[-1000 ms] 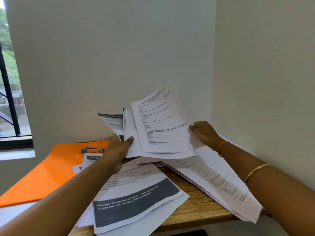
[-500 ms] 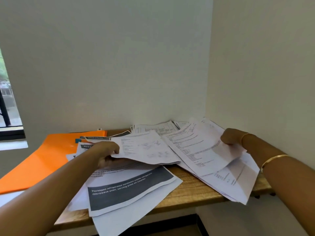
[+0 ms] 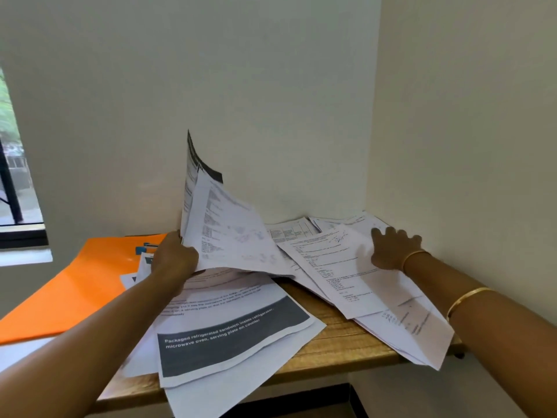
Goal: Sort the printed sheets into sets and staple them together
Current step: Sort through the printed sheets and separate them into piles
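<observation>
Printed sheets lie scattered over a wooden table (image 3: 337, 342). My left hand (image 3: 174, 257) grips the lower left edge of a small bundle of sheets (image 3: 229, 233) and holds it tilted up, its top corner against the back wall. My right hand (image 3: 391, 247) rests with spread fingers on a text sheet (image 3: 334, 273) that lies on the right-hand pile. A sheet with a dark grey band (image 3: 232, 333) lies at the front, overhanging the table edge. A small blue object (image 3: 144, 247), partly hidden by my left hand, sits on the orange folder.
An orange folder (image 3: 75, 291) covers the left of the table. Walls close the back and right sides, forming a corner. A window (image 3: 15, 176) is at the far left. The right pile (image 3: 416, 336) overhangs the front right edge.
My left hand has raised its bundle from flat to nearly upright. My right hand has let the text sheet down on the right pile and now lies flat on it.
</observation>
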The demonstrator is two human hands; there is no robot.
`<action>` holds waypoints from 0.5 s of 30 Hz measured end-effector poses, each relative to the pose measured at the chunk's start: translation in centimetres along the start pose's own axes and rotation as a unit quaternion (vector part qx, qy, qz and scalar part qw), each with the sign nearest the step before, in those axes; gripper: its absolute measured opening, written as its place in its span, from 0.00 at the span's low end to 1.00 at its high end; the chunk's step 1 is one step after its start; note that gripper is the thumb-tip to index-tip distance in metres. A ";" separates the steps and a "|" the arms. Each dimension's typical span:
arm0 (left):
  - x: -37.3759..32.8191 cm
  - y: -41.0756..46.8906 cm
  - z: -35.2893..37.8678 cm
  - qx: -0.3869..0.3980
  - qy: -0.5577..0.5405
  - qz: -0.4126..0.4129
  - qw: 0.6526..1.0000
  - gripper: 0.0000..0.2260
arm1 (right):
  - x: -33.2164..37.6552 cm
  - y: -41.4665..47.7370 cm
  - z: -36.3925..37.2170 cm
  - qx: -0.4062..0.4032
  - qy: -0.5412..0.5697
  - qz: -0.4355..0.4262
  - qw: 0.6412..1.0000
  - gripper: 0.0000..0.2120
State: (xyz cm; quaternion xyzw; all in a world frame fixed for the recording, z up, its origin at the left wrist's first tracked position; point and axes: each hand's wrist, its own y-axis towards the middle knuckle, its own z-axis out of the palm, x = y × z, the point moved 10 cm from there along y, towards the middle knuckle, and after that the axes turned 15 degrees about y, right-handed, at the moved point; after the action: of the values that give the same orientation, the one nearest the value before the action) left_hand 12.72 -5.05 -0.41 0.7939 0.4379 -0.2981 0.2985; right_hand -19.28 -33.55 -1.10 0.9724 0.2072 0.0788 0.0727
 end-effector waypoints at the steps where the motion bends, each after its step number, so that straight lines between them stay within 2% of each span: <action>1: -0.4 -0.1 -0.4 -0.017 -0.007 0.011 1.000 0.12 | 1.6 0.0 -0.6 -0.031 0.022 -0.033 0.999 0.27; 3: -1.0 -0.6 -1.1 -0.049 -0.025 0.025 0.998 0.12 | 4.4 0.0 -0.7 -0.032 0.099 -0.092 0.990 0.26; 6: -1.3 -0.9 -1.9 -0.075 -0.051 0.030 0.995 0.12 | 8.1 -0.3 2.0 0.102 0.196 -0.140 0.965 0.32; 10: -1.2 -1.2 -2.2 -0.076 -0.071 0.029 0.994 0.13 | 9.0 -2.1 5.8 0.278 0.095 -0.137 0.946 0.36; 15: -0.8 -0.9 -2.1 -0.073 -0.083 0.022 0.994 0.13 | 7.0 -3.5 6.3 0.353 0.082 -0.105 0.926 0.38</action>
State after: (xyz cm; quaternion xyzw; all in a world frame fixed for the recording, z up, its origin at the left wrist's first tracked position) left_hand 11.97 -3.55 1.32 0.7519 0.4146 -0.3238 0.3973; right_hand -13.17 -28.16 -7.02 0.8981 0.3275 0.0720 -0.2845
